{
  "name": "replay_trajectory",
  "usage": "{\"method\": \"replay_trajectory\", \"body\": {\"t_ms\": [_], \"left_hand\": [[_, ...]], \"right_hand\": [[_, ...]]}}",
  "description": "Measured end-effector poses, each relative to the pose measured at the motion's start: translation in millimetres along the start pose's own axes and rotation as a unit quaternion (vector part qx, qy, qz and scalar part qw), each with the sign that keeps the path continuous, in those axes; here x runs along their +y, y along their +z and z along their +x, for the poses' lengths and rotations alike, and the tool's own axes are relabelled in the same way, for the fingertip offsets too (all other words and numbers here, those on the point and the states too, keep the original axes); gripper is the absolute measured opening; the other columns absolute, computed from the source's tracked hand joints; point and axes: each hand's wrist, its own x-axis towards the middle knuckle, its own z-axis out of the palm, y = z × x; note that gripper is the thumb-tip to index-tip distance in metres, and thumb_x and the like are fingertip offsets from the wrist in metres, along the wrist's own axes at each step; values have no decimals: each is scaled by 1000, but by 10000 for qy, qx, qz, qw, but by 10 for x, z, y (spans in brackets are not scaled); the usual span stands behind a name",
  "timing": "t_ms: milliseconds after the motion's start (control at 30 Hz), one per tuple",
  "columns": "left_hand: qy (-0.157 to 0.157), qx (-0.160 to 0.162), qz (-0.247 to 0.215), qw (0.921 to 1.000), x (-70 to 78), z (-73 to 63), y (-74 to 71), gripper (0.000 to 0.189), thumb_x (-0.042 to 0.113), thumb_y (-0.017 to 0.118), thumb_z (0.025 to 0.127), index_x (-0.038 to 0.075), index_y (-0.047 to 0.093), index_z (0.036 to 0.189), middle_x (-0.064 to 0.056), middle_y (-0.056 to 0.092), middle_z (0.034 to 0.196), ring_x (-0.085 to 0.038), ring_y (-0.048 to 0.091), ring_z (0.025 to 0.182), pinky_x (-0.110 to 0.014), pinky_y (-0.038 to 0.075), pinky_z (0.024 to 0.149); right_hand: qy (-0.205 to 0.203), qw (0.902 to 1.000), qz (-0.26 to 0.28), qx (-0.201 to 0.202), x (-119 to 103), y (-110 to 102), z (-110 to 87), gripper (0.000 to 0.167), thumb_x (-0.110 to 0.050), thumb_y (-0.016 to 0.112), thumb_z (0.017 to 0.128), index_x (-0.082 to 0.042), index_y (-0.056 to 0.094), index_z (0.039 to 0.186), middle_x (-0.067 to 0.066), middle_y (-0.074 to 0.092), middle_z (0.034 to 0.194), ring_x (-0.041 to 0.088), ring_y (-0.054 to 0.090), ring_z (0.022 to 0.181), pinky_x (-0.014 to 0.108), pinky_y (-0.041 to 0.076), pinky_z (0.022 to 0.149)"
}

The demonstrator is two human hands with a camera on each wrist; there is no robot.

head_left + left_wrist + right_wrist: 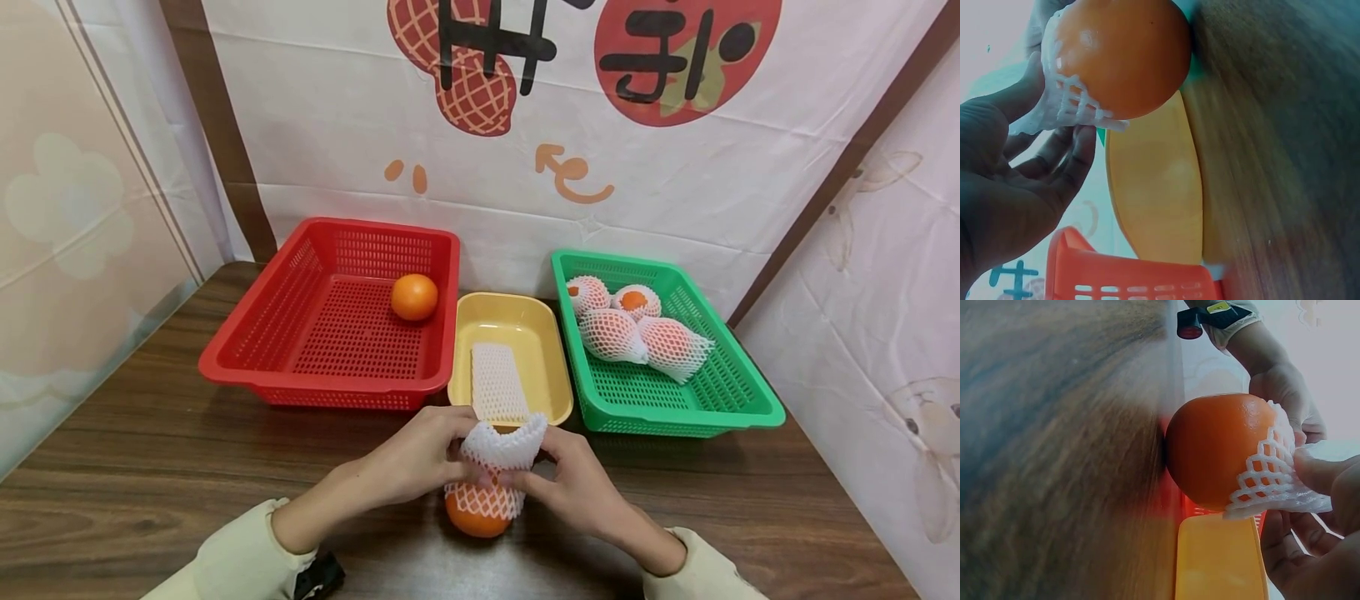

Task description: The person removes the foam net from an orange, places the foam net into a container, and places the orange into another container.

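An orange [477, 522] stands on the table near its front edge, its upper part covered by a white foam net sleeve [501, 448]. From the left, my left hand [423, 454] pinches the net, thumb in front and fingers behind. My right hand [581, 482] pinches the net's other side the same way. In the left wrist view the orange's [1129, 59] lower part is bare, with the net's edge partway along it. The right wrist view shows the net [1269, 478] stretched around one end of the fruit, between the thumbs and fingers.
A red basket [330, 385] at the left holds one bare orange [414, 297]. Behind the hands, a yellow tray [558, 367] holds flat foam nets [498, 383]. The green basket [686, 423] at the right contains several net-wrapped oranges [611, 333]. A printed cloth [510, 225] hangs behind.
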Motion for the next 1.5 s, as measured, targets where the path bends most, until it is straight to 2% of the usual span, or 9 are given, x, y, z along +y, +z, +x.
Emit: {"method": "replay_trajectory", "body": {"t_ms": [233,367,533,700,1000,1167,1300,1400,1500], "left_hand": [[306,178,64,9994,-18,7,3,16,17,81,74,15,71,87,12,62,83,-2,58,81,-25,50,73],[425,247,97,9987,-20,5,6,16,15,80,76,14,70,88,10,64,86,-4,59,84,-25,50,75],[315,205,182,9991,-9,-8,4,18,15,80,77,14,69,90,9,60,91,-6,55,86,-26,48,76],[215,-13,96,9997,5,-19,-10,28,22,84,72,16,68,94,11,58,91,-6,52,84,-26,46,75],[228,54,65,9997,3,-11,-13,26,15,84,71,14,68,92,11,61,87,-3,56,85,-24,48,77],[295,154,-42,9994,-4,-7,-15,23,12,82,73,13,69,92,10,64,87,-4,59,84,-23,49,74],[170,229,-45,9996,13,-4,-20,25,15,83,72,14,68,92,10,65,88,-4,59,86,-25,50,76],[44,177,-16,9998,23,-7,-24,27,19,84,71,15,68,92,11,62,88,-4,57,86,-27,49,78],[22,60,-14,10000,15,-11,-26,30,24,85,70,17,67,93,13,58,89,-5,54,85,-28,48,79]], "right_hand": [[10,10000,-59,6,-129,-5,17,39,-9,80,77,-12,64,112,-2,65,106,13,60,95,34,53,75],[-37,10000,-44,21,-261,-16,36,34,-2,79,75,-6,65,106,0,66,100,12,60,90,33,53,72],[149,9999,-51,48,-149,7,22,29,-5,77,79,-9,66,106,-1,67,98,11,61,87,31,54,71],[310,9995,33,31,-1,23,-5,31,-11,76,82,-13,64,111,-3,66,104,14,62,92,32,54,73],[172,9998,-27,23,-210,-10,29,34,-5,78,78,-7,64,109,1,66,102,13,61,92,34,53,73],[91,9999,-122,-71,-194,-5,29,40,-6,81,75,-7,62,110,-1,65,104,13,60,94,34,52,76],[95,9999,54,-37,-169,7,27,37,-5,80,76,-8,63,109,-1,65,101,12,60,91,34,53,73],[134,9999,93,-1,-25,29,0,34,-12,78,79,-12,64,110,-2,65,101,13,60,90,34,54,73],[212,9997,132,1,7,25,-6,30,-19,76,82,-15,64,109,-4,65,102,14,61,90,33,54,73]]}}
